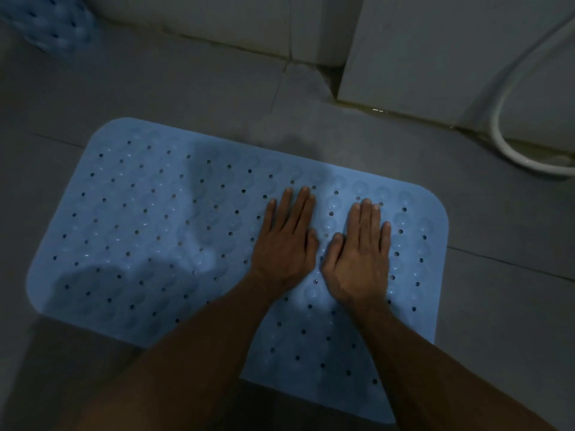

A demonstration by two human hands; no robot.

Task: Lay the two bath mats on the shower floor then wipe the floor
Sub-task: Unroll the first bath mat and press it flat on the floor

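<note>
Blue bath mat is lying flat on the tiled shower floor. Left hand and right hand are pressing palms-down, fingers straight, side by side near its right edge, probably seating the suction cups. Second mat is sitting at the floor's far-left corner, not yet laid.

From my feed I see two bare forearms, no sleeves reaching the wrists. The left hand and right hand wear no gloves, rings, watch or bands.
</note>
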